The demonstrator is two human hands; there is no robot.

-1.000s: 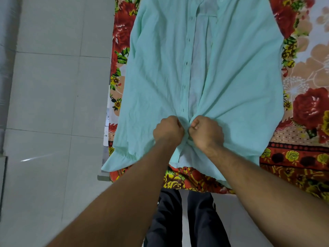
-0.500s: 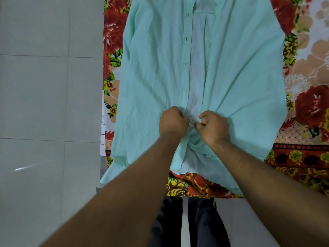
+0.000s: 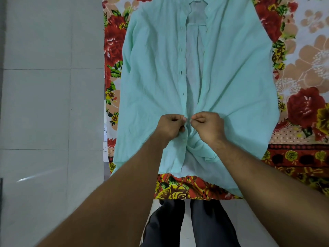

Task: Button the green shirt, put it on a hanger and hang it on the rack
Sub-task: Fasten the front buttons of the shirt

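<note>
The green shirt (image 3: 153, 82) lies face up on a flowered bedsheet (image 3: 302, 72), collar away from me, hem hanging over the bed's near edge. Its front is open from the collar down to my hands, showing the paler inside. My left hand (image 3: 170, 124) pinches the left placket with the buttonholes low on the shirt. My right hand (image 3: 209, 126) pinches the opposite front edge, and the two hands nearly touch at the middle. Below them the fronts are drawn together and the cloth bunches. No hanger or rack is in view.
Pale floor tiles (image 3: 44, 107) fill the left side beside the bed. My legs in dark trousers (image 3: 188, 223) stand against the bed's near edge. The bedsheet spreads on to the right of the shirt.
Both hands have moved a little way up the shirt front, from near the hem to a higher point on the placket. The view has shifted, showing more of the collar.
</note>
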